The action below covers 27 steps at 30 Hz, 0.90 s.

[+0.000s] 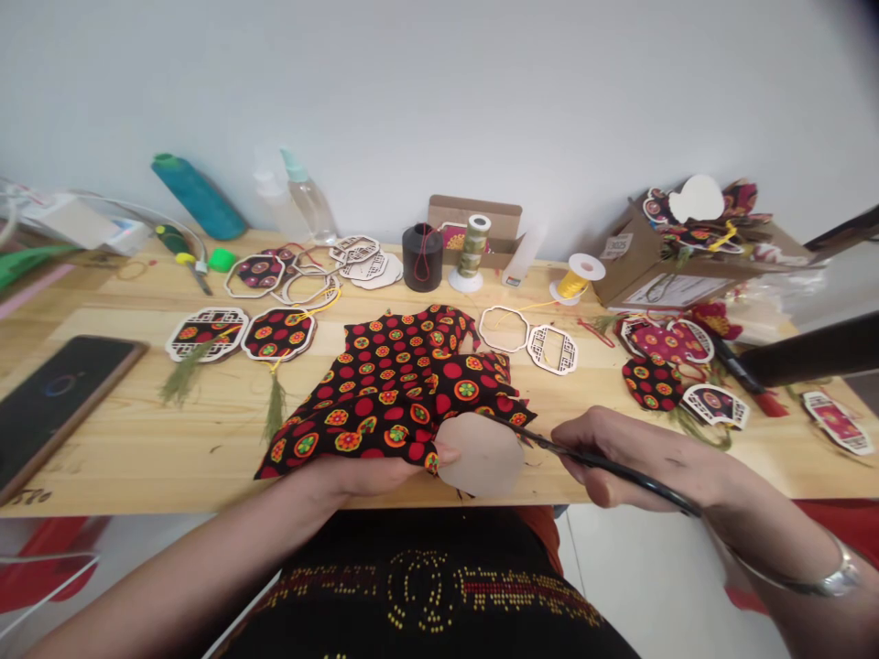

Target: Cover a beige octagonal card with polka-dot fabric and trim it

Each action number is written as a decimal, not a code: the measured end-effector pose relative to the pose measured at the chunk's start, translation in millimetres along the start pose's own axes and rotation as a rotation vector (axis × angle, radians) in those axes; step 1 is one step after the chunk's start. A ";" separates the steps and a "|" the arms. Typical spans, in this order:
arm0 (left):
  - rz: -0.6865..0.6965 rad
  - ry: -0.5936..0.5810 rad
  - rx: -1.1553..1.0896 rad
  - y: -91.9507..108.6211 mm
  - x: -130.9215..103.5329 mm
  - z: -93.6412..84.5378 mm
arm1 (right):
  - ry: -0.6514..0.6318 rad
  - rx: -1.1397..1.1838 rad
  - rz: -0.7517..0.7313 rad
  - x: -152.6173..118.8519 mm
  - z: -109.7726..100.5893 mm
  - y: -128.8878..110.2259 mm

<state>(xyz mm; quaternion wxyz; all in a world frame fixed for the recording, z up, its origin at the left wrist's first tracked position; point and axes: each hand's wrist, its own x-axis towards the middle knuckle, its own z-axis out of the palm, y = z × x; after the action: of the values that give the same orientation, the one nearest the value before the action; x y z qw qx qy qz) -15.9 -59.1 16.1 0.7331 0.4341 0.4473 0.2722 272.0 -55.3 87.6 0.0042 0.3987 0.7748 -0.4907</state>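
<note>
My left hand (395, 471) is closed on a black cloth (385, 375) with red dots and flower prints, its thumb on a pale rounded template (484, 453) that lies against the cloth's lower right edge. My right hand (632, 453) grips black scissors (591, 458). Their blades point left, along the top edge of the template, where they meet the cloth. Most of the left fingers are hidden under the cloth. Behind the cloth's right side lie two white cut-out frames (553, 350), and to its left are two patterned ornaments (279, 334) with green tassels.
On the wooden table (137, 448) lies a phone (65, 398) at the left. Thread spools (421, 258) and bottles (309, 197) stand along the wall. A cardboard box (649, 261) holds ornaments; a black pole (810, 348) juts in at the right.
</note>
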 end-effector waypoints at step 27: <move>-0.037 -0.106 0.105 1.6 1.2 3.8 | -0.059 0.278 0.267 15.7 0.8 3.3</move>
<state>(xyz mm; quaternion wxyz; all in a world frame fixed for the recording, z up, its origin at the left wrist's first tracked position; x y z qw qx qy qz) -11.9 -58.8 17.9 0.7368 0.4777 0.4293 0.2113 263.0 -45.6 78.5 0.0369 0.4799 0.6393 -0.5997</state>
